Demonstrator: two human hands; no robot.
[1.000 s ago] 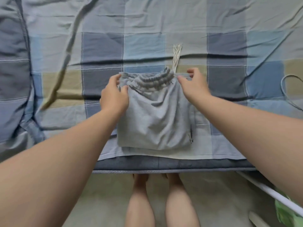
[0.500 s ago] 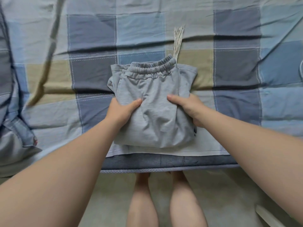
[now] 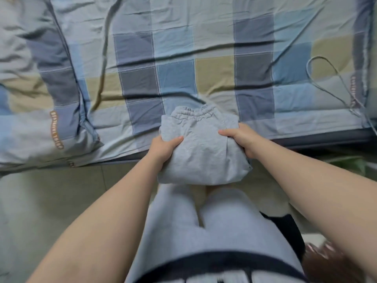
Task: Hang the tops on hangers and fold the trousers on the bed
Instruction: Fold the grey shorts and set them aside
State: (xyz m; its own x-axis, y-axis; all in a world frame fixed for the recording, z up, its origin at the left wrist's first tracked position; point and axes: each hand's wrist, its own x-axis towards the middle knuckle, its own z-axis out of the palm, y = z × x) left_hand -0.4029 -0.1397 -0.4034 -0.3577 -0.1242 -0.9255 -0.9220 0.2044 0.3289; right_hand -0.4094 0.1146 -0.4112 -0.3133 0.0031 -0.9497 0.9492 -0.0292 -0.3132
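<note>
1. Both hands grip the folded grey trousers (image 3: pixel 202 154). The left hand (image 3: pixel 163 148) clasps the left side and the right hand (image 3: pixel 242 137) clasps the right.
2. Each thumb lies on top of the cloth, pointing inward toward the other. The fingers curl under the bundle and are out of sight.
3. Between the hands, the trousers form a compact, creased packet. The elastic waistband (image 3: pixel 191 114) is at the far end, away from the person.
4. The waistband end sits over the near edge of the bed (image 3: pixel 306 137). The near end reaches past that edge, above the floor (image 3: pixel 61 201) and the person's legs (image 3: pixel 214 231).
5. It cannot be told whether the far end rests on the sheet (image 3: pixel 175 78) or is held just clear of it.
6. The sheet is checked in blue, grey and tan, and is wrinkled in long diagonal creases.
7. A quilt (image 3: pixel 51 82) of the same check lies at the left, well apart from the trousers. It carries an orange-lettered label.
8. A thin grey cable (image 3: pixel 326 64) loops across the sheet at the far right, well apart from the right hand.
</note>
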